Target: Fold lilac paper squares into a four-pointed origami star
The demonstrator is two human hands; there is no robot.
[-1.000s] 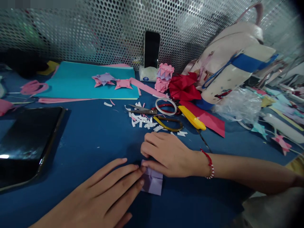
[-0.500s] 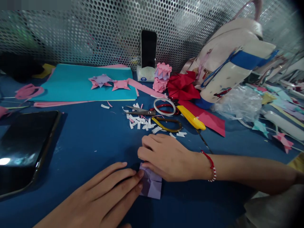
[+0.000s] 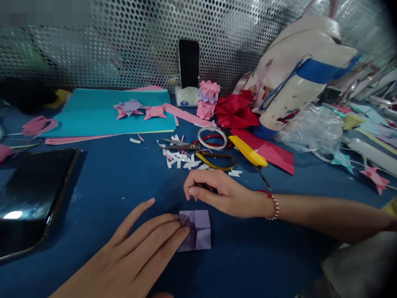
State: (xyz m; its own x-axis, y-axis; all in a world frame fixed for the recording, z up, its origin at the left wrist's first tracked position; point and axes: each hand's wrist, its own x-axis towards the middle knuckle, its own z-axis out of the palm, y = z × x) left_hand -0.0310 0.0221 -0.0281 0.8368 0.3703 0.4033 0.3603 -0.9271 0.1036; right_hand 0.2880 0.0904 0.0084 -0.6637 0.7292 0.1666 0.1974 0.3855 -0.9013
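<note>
The purple paper (image 3: 203, 239) lies on the blue desk (image 3: 102, 186), well in from its far edge, a folded square with creases meeting near its middle. The left hand (image 3: 133, 252) is open, its fingers stretched out and the tips of some pressing down on the paper's left part. The right hand (image 3: 217, 192) is loosely curled just beyond the paper, clear of it; I can't tell whether anything is tucked inside. A beaded bracelet (image 3: 275, 207) circles that wrist. Farther in, the scissors (image 3: 186, 146) lie with blades apart among white scraps (image 3: 178, 159), a white ring (image 3: 212, 147) over their red handle, and a yellow cutter (image 3: 248, 150) sits to the right. Toward the far edge, two folded shapes (image 3: 127, 108) rest on turquoise sheets (image 3: 93, 120), and a phone (image 3: 189, 64) stands upright at a white packet (image 3: 186, 97) by the mesh (image 3: 124, 45). Right of that come a pink folded stack (image 3: 207, 108), a red paper flower (image 3: 237, 109) and a tilted bottle (image 3: 293, 95) against the bag (image 3: 279, 49). A dark glossy device (image 3: 34, 194) lies flat on the left.
</note>
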